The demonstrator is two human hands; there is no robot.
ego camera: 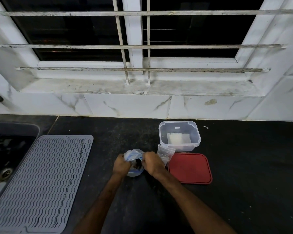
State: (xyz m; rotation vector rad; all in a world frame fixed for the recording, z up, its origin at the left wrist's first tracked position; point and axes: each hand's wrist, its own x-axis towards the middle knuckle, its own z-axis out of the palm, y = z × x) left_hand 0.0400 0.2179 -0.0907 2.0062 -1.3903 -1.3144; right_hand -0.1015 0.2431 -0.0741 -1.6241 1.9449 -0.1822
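Two bare hands work together: the left hand (121, 164) and right hand (152, 163) each grip the mouth of one thin, crinkled plastic bag (134, 153) with blue print, held between them. Just beyond the right hand sits one clear bag (166, 152), then one squarish transparent tub (179, 148). One flat red lid (189, 168) lies to that hand's right. One grey ribbed mat (46, 179) lies well left of the left hand.

Bare black counter (252, 166) lies open at right and lower centre. The clear container (179, 135) and red lid (189, 168) block centre-right; the grey mat (41, 179) fills lower left.
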